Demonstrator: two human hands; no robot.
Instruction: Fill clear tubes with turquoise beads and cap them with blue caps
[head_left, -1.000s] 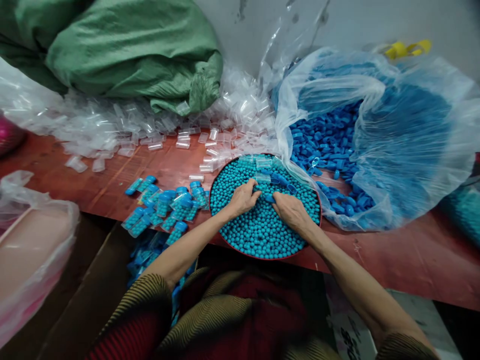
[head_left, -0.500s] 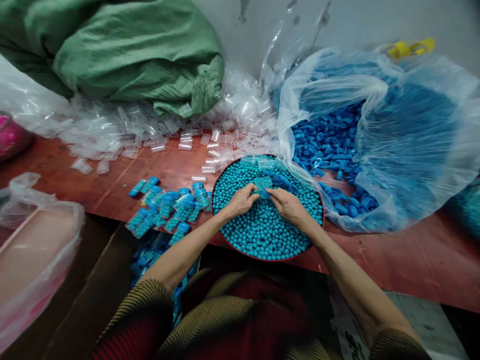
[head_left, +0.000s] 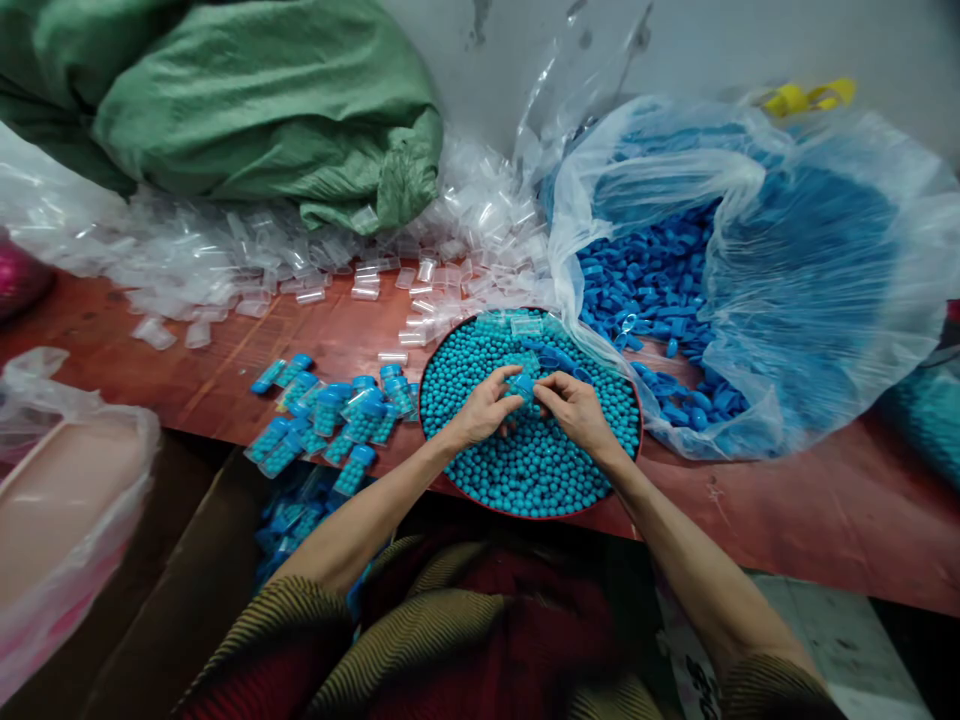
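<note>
Over a round red-rimmed tray (head_left: 531, 516) full of turquoise beads (head_left: 517, 475), my two hands meet at a small clear bottle with a blue cap (head_left: 523, 386). My left hand (head_left: 486, 408) grips the bottle between thumb and fingers. From the other side, the thumb and fingertips of my right hand (head_left: 576, 410) pinch at the blue cap. Just behind, several loose blue caps (head_left: 559, 360) and a clear empty bottle (head_left: 526, 326) lie on the beads. Capped bottles filled with beads (head_left: 330, 408) are heaped on the table left of the tray.
Clear empty bottles (head_left: 480, 245) pile along the back, under a green sack (head_left: 270, 110). An open plastic bag (head_left: 795, 260) spilling blue caps (head_left: 652, 275) stands right. More filled bottles (head_left: 292, 525) sit below the red table's edge (head_left: 720, 510). At left is a plastic-lined box (head_left: 75, 480).
Both hands have turned and lifted the bottle slightly, so its blue cap now shows between the fingertips. The whole view has shifted a little.
</note>
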